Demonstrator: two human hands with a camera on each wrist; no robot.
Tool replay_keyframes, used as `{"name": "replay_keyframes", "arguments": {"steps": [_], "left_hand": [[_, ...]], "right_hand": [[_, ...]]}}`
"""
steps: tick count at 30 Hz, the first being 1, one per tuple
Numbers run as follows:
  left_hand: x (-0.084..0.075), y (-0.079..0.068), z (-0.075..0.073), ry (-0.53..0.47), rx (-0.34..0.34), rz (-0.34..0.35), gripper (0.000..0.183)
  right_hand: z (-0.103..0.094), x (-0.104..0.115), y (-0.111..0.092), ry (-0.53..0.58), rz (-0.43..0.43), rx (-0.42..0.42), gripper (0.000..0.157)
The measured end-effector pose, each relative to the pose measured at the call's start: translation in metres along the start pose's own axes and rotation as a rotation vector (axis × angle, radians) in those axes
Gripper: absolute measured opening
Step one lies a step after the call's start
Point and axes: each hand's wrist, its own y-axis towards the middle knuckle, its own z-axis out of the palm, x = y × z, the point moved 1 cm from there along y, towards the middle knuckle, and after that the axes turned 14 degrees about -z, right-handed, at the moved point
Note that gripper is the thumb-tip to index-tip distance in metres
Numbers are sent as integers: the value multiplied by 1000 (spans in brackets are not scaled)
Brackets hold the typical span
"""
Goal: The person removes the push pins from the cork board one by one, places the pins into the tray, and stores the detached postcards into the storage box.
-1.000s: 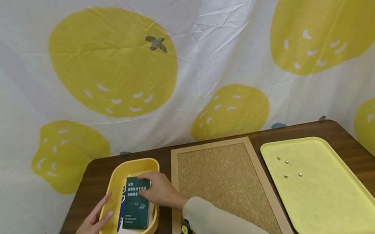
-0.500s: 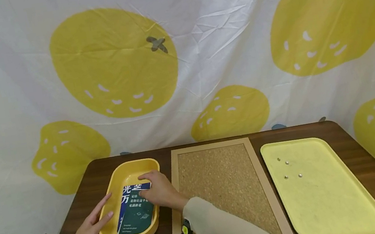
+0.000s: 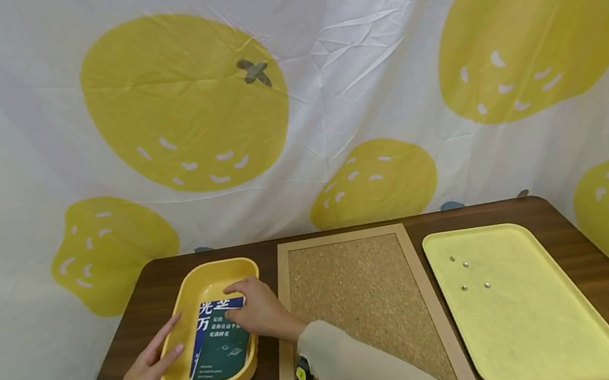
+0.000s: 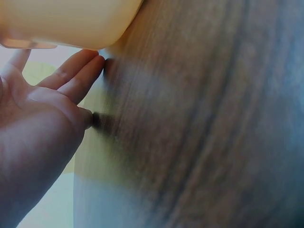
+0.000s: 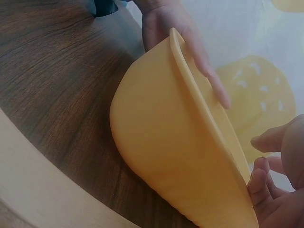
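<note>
Inside a yellow tub [image 3: 216,272] at the left lies a dark green card or booklet [image 3: 224,343] with white print. A blue one [image 3: 200,346] with large white characters shows from under it. My left hand [image 3: 142,378] rests at the tub's left side with fingers extended; in the left wrist view its fingers [image 4: 78,80] lie against the outside of the tub. My right hand [image 3: 258,310] reaches over the tub's right rim, thumb and forefinger apart above the blue one's upper corner. In the right wrist view nothing shows between thumb and fingers.
A wood-framed corkboard [image 3: 358,301] lies in the middle, partly under my right sleeve [image 3: 368,366]. At the right, a pale yellow tray [image 3: 546,318] bears several small metallic pieces [image 3: 466,265]. A fruit-print cloth [image 3: 354,89] hangs behind the table [image 3: 149,301].
The green piece slid toward the near end of the tub, and the blue one's large characters came into view above it. Both hands have stayed nearly in place.
</note>
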Motion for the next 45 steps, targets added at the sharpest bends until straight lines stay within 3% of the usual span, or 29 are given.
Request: {"name": "replay_keyframes", "arguments": {"steps": [24,29,40,45], "left_hand": [[-5,-1,3,0,6,11,79],[-6,-1,2,21,-1,10,79],[-10,-2,0,120,-77,-29,82],[-13,-6,-3,171,-102,-10,82]], "right_hand": [[-12,1,-6,79,-29,-25,30],[-19,-4,-8,63,-69,-55,29],[-62,-23,-16,-35,-198,-43,29],[-87,-33,-20,-79,-248,-37,30]]}}
